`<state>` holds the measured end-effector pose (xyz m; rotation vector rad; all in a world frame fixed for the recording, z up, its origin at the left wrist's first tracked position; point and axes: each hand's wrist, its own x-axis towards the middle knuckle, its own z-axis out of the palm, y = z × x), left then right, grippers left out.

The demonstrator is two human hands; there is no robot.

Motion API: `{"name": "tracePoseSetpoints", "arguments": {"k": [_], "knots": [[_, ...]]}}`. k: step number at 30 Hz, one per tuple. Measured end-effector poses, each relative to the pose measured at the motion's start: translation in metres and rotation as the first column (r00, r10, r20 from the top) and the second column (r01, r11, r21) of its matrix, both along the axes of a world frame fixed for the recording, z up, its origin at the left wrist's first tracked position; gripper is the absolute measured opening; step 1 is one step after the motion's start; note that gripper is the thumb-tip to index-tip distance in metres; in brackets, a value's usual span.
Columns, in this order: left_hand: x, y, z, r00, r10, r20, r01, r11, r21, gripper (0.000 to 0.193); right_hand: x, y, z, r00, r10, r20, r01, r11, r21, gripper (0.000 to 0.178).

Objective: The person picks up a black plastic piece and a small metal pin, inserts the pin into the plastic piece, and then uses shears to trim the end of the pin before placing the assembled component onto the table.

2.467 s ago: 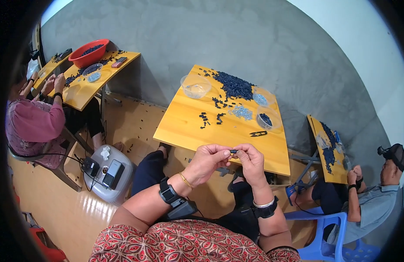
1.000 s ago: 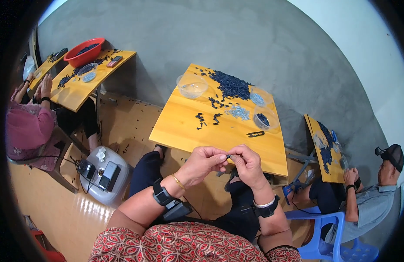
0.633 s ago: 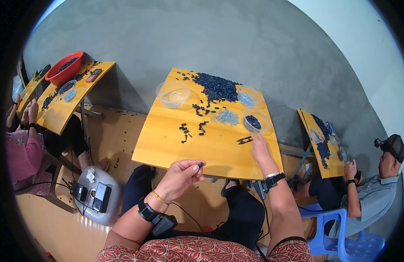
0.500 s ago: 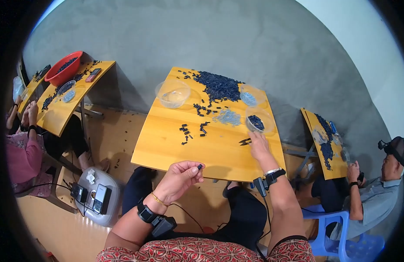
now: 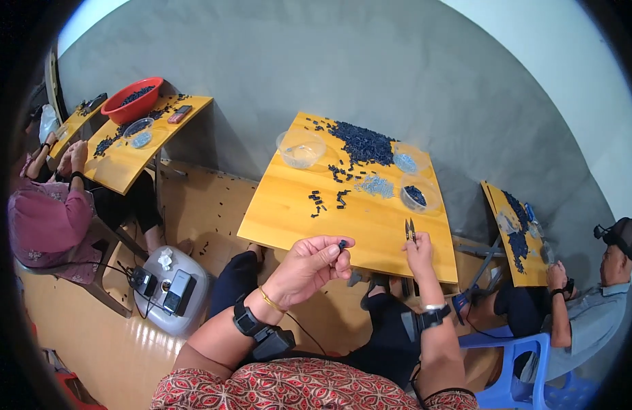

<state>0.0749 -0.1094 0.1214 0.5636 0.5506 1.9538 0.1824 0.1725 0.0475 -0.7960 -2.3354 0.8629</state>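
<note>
Holding a black part (image 5: pixel 342 244) in the left hand (image 5: pixel 314 266), pinched between thumb and forefinger, with the other fingers curled below. Too small to read for long axis. Over to the right hand (image 5: pixel 419 256): closed around the snips (image 5: pixel 411 236), above the table (image 5: pixel 282 212). Pointing away up the tabletop, tips first, with a narrow gap between blades; not aimed at the part. And there, the telling relation: part to the left of the blades and a touch nearer, well apart from them, right at the left fingertips.

On to containers. Far left, a clear bowl (image 5: pixel 286 156), too faint inside to make out. Far right, a second bowl (image 5: pixel 421 158), with pale bits (image 5: pixel 404 162). Nearer, a third bowl (image 5: pixel 432 195), holding black pieces (image 5: pixel 415 195). Between the far bowls, a dark heap (image 5: pixel 362 143); before it, loose bits (image 5: pixel 376 186), then scattered strays (image 5: pixel 316 199). Off left, a red basin (image 5: pixel 121 113), piled dark.
</note>
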Motion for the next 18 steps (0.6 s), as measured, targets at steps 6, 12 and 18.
{"name": "tracePoseSetpoints", "arguments": {"k": [6,12,18], "knots": [[0.027,-0.032,0.019,0.999,0.011,-0.032,-0.008,0.997,0.077,0.02,0.045,-0.131,0.1,0.787,0.199,-0.584,-0.545,0.667,-0.508,0.016],[0.051,-0.054,0.042,0.992,0.062,-0.109,-0.053,0.995,0.085,0.02,0.075,-0.199,0.133,0.762,0.498,-0.413,-0.538,0.842,0.023,0.027],[0.061,-0.068,0.056,0.971,0.149,-0.186,-0.133,0.987,0.095,0.02,0.08,-0.233,0.16,0.717,0.631,-0.297,-0.475,0.753,0.455,0.033]]}}
